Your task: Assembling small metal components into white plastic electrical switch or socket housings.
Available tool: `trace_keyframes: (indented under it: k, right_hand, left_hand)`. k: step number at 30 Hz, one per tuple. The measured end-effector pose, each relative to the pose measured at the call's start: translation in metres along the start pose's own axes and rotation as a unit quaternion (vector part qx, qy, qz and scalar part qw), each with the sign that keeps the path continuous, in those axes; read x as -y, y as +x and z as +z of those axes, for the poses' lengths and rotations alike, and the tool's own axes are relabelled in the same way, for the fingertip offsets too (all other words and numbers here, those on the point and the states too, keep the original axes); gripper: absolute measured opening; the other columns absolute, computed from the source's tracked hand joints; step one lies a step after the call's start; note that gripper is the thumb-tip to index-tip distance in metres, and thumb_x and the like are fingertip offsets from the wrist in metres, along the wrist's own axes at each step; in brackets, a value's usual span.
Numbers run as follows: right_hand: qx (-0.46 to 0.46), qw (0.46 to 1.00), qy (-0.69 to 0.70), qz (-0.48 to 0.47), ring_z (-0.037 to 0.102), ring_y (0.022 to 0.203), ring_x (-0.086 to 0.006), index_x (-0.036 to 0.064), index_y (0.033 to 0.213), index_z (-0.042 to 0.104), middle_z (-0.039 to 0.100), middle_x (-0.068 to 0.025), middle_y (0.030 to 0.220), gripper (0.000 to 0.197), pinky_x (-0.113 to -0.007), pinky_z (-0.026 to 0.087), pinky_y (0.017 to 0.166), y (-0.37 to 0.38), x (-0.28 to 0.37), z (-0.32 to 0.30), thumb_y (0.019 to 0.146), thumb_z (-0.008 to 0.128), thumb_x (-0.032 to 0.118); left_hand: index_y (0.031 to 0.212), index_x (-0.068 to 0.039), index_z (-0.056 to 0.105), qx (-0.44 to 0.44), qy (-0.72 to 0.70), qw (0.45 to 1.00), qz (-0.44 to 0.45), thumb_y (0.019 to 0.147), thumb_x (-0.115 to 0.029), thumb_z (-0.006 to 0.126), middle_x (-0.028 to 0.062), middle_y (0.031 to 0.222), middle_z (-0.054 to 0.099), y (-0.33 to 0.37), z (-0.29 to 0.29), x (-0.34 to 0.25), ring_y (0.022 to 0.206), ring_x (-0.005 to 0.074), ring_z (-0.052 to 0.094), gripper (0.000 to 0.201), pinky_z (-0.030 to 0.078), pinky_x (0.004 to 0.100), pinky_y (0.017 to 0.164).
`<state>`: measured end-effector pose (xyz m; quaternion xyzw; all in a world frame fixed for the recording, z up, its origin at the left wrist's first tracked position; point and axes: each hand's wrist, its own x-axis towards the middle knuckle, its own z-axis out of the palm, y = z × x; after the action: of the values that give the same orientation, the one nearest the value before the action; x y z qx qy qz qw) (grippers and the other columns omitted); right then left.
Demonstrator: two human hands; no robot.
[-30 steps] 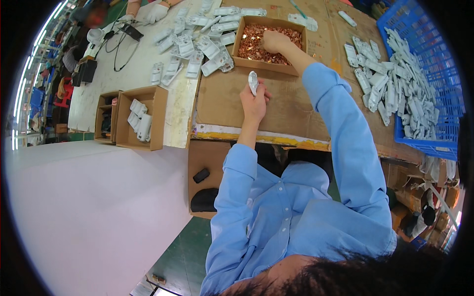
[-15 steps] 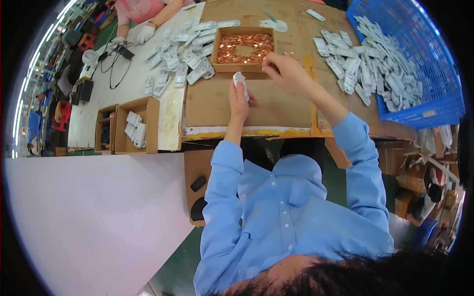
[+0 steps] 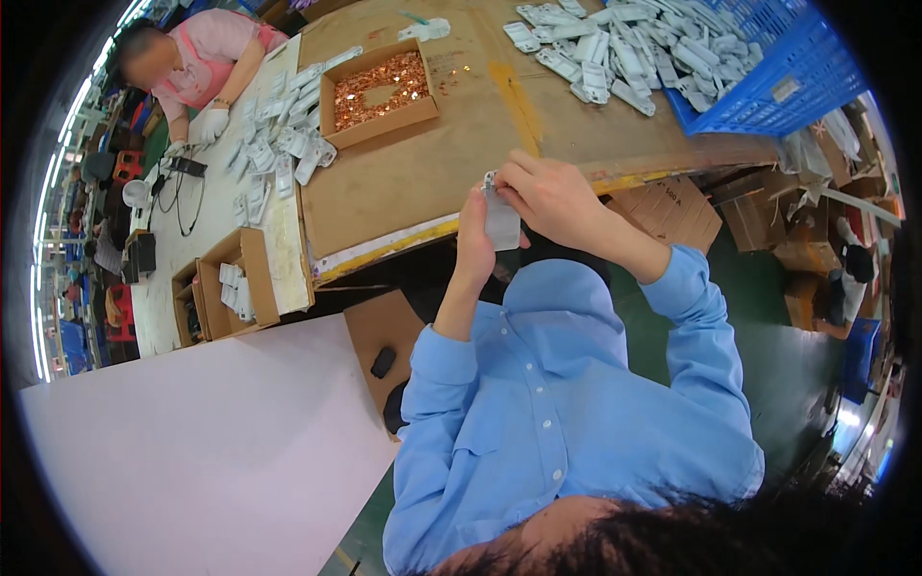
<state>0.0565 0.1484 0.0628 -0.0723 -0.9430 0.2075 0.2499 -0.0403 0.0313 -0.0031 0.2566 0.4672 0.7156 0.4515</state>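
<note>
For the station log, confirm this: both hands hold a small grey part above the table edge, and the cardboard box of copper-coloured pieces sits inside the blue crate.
Not quite. In the head view the cardboard box sits on the table, apart from the blue crate. The left hand and right hand do hold the grey part.

Both hands at near edge of cardboard-topped bench (image 3: pixel 423 182), w/ flat part (image 3: pixel 501 219) between them: left hand (image 3: pixel 474 240) on its left, right hand (image 3: pixel 549 192) on its right. Open box (image 3: pixel 376 91) on bench behind, to left. Basket (image 3: pixel 768 67) far right, loose parts (image 3: pixel 615 48) in it & spilling beside it. Small carton (image 3: pixel 230 283) at left, another person (image 3: pixel 197 72) behind it.
</note>
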Motion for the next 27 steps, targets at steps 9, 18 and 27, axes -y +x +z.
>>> trace_keyframes:
  k: [9, 18, 27]
  right_hand:
    - [-0.009, 1.000, -0.013, 0.027, 0.060, 0.073, -0.0311, 0.0064, 0.087, 0.056, 0.055, -0.0095, 0.083, 0.008, -0.041, 0.047, 0.062, -0.027, 0.010, -0.016, 0.086, 0.062, 0.012]
    - [-0.010, 0.999, -0.017, 0.041, 0.060, 0.074, -0.0316, 0.0057, 0.090, 0.056, 0.056, -0.0099, 0.086, 0.010, -0.042, 0.047, 0.062, -0.039, 0.012, -0.023, 0.085, 0.062, 0.012]
    - [-0.027, 0.959, 0.206, 0.190, 0.056, 0.067, -0.0177, 0.0042, 0.100, 0.056, 0.055, -0.0070, 0.085, 0.024, -0.030, 0.046, 0.059, -0.044, 0.012, -0.032, 0.083, 0.071, 0.011]
  left_hand:
    - [0.115, -0.003, 0.050, 0.035, 0.029, 0.998, 0.052, 0.105, -0.041, 0.027, 0.0096, 0.086, 0.062, -0.021, 0.026, 0.003, 0.061, 0.0174, 0.063, 0.045, 0.051, 0.0267, 0.056]
    - [0.120, -0.001, 0.050, 0.035, 0.036, 0.998, 0.045, 0.104, -0.030, 0.034, 0.0095, 0.094, 0.061, -0.027, 0.036, 0.005, 0.066, 0.0147, 0.062, 0.037, 0.051, 0.0259, 0.059]
    - [0.121, 0.001, 0.054, 0.026, 0.088, 0.994, 0.051, 0.097, -0.018, 0.042, 0.0101, 0.093, 0.065, -0.032, 0.033, 0.002, 0.069, 0.0149, 0.064, 0.032, 0.054, 0.0275, 0.062]
